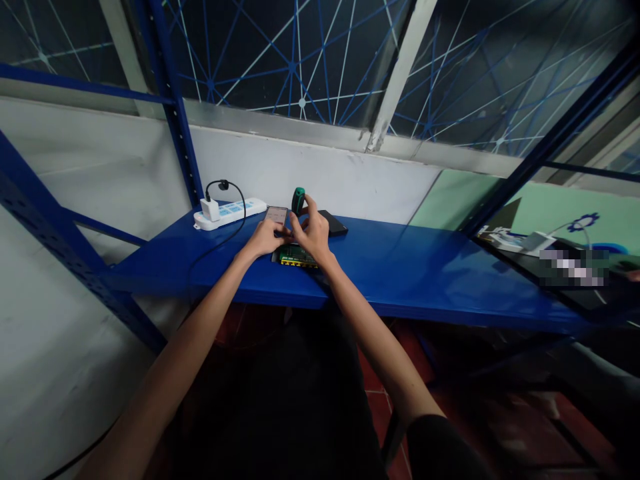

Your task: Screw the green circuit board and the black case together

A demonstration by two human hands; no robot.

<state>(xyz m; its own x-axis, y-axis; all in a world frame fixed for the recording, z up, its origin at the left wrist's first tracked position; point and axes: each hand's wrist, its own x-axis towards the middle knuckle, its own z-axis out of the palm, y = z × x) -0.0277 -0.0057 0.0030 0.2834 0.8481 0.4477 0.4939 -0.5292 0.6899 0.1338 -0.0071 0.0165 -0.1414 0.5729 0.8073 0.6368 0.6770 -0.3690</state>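
My right hand [314, 232] is closed around a screwdriver with a green and black handle [299, 201], which stands nearly upright. Its lower end is hidden behind my fingers. My left hand [264, 239] is beside it with bent fingers, thumb toward the screwdriver's lower end; whatever it grips is too small to tell. Under both hands, near the table's front edge, lies a green circuit board [295, 255] with a yellow and black strip along its near side. Just beyond my left fingers is a phone [277, 215] with a lit screen.
A white power strip [231, 212] with a plugged-in charger [210, 210] and black cable [244, 205] lies at the back left of the blue table [400, 267]. Behind my right hand is a flat black object [334, 223]. Blue uprights flank the table. Another person's hand [633, 275] shows far right.
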